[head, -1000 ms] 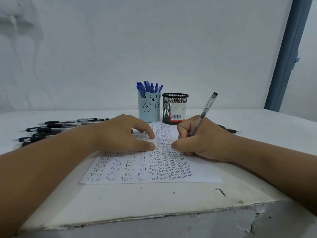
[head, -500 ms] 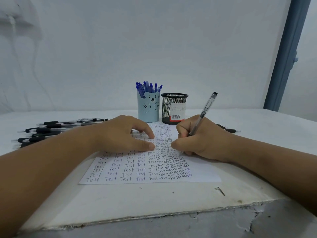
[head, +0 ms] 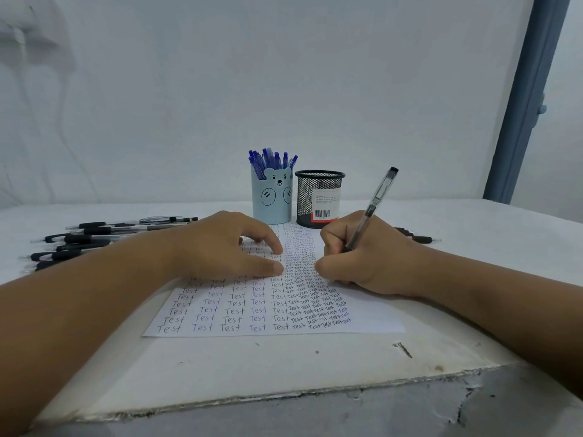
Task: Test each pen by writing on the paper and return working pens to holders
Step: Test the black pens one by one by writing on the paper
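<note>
One view only, from the head camera. At the middle of the white table (head: 284, 367) lies the paper (head: 252, 310), nearly filled with rows of "Test". The right hand (head: 362, 263) grips a clear-barrelled pen (head: 375, 203) in a writing pinch low on the barrel; the tip is hidden behind the fingers, seemingly at the sheet's right part. The left hand (head: 220, 247) lies flat on the paper with relaxed fingers, pinning it.

Judging by looks, the pen is light, stiff and smooth, best held near the tip at its darker grip section. The sheet is thin and likely to slide, so the pinning hand matters.

Behind the paper stand the blue bear holder (head: 273, 200), full of blue pens, and the black mesh holder (head: 319, 200). Black pens (head: 94, 238) lie at the left.
</note>
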The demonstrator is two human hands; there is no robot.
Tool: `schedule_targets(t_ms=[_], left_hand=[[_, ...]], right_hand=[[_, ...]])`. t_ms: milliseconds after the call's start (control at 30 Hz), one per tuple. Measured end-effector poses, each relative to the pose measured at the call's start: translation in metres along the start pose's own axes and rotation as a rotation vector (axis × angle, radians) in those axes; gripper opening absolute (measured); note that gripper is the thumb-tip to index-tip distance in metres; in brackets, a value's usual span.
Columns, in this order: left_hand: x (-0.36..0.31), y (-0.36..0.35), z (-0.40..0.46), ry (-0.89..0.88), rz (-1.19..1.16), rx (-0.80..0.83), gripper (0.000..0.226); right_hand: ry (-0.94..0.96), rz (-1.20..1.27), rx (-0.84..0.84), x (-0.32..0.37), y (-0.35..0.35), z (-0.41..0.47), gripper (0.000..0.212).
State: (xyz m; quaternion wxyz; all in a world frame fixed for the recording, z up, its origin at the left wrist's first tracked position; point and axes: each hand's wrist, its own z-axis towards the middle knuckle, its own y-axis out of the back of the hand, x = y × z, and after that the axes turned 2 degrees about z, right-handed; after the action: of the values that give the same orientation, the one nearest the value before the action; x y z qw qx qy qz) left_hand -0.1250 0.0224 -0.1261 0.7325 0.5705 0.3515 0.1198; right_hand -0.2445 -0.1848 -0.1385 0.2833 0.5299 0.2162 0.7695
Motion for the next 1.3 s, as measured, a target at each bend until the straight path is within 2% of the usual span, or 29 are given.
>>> schedule_targets(t_ms=[333,533,767,900,1033,1133,1300], left_hand=[[-0.0031,0.0004,-0.0018,0.006,-0.001,0.006,0.041],[0.0020,-0.0004,0.0006,-0.005,0.000,0.001,0.050],[-0.0006,-0.0002,-0.0004,-0.009,-0.001,0.003,0.050],[0.0002,0.0001,-0.0007,-0.007,-0.007,0.008,0.050],[-0.0012,0.0001,-0.0020,0.001,-0.008,0.010,0.043],[-0.0029,0.0007,-0.0021,0.006,-0.005,0.008,0.036],[-0.0015,0.0004,-0.0021,0.005,-0.011,0.004,0.044]], right_hand=[[-0.008,0.032,0.006,-0.0018,0.0010,0.0005,0.046],[0.013,0.009,-0.007,-0.0020,0.0011,-0.0005,0.045],[0.017,0.024,0.004,-0.0054,0.0021,0.0009,0.045],[0.034,0.037,-0.008,-0.0064,0.0010,0.0020,0.035],[0.047,0.008,-0.004,-0.0061,0.0015,0.0025,0.045],[0.042,-0.007,0.010,-0.0036,0.0016,0.0013,0.042],[0.035,0.001,0.013,-0.0062,0.0015,0.0028,0.037]])
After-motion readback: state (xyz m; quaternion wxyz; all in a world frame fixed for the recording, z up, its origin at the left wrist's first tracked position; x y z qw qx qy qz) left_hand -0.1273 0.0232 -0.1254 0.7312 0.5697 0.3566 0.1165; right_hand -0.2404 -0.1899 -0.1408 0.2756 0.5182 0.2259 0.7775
